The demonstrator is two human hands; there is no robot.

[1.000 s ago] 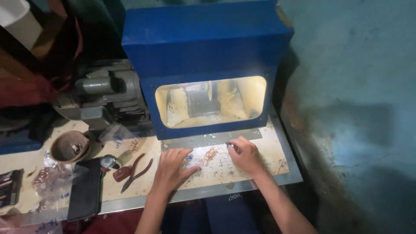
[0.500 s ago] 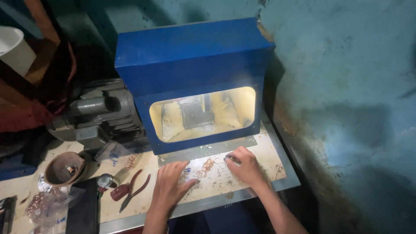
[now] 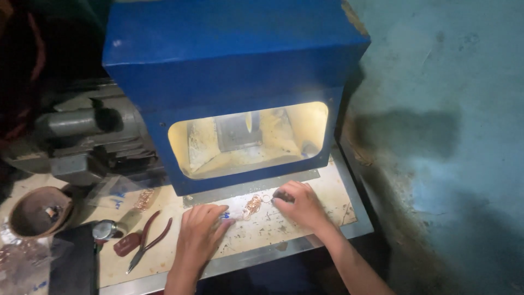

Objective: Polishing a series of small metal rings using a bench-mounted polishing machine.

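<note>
Since the earlier frames the view has closed in on the blue machine [image 3: 234, 60], and the hands have shifted only slightly on the bench [image 3: 305, 232], both remaining in front of its lit opening.

The left hand [image 3: 199, 232] lies flat, fingers spread and released, palm down on the scuffed pale bench top, its fingertips just beside a small cluster of copper-coloured rings [image 3: 252, 205]. The right hand [image 3: 299, 205] sits curled on the far side of that cluster, fingers pinched together around something small and dark; what it grips is too small to tell. The rings lie between the two hands, close to the foot of the machine.

The step in hand looks like sorting or picking up the small rings in front of the opening. Any next move would call for a fine pinch, since the pieces are thin, light and easily scattered.

Left of the left hand lie red-handled pliers [image 3: 147, 240], and beyond them a round brown bowl [image 3: 38, 210]. The machine is painted sheet metal, boxy, its interior dusty and yellow-lit. A grey motor [image 3: 87, 136] stands beside it.
</note>
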